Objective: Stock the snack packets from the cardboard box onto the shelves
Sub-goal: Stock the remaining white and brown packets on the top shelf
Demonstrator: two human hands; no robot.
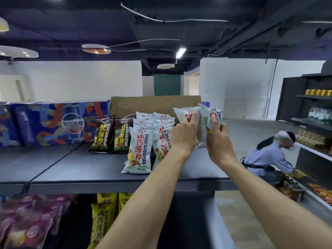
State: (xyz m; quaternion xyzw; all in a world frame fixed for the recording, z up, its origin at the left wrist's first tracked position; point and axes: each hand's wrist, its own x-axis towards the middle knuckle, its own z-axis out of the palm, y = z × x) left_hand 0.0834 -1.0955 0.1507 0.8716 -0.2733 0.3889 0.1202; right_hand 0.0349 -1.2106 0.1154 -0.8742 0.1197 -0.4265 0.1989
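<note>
Head view looks along a dark top shelf (75,169), where a blue printed carton (45,123) lies at the far left and a brown cardboard box (154,105) stands at the back. In front of the box stand rows of white snack packets (139,151) printed with red characters and the word SHANYAOBOPIAN, upright and leaning on one another; just left of them stand two brown packets (111,137) of the same brand. The left hand (183,135) grips one white packet (181,112) by its face, fingers curled on it, above the shelf's right end. The right hand (218,139) pinches a second white packet (208,117) just beside the first, both held upright.
</note>
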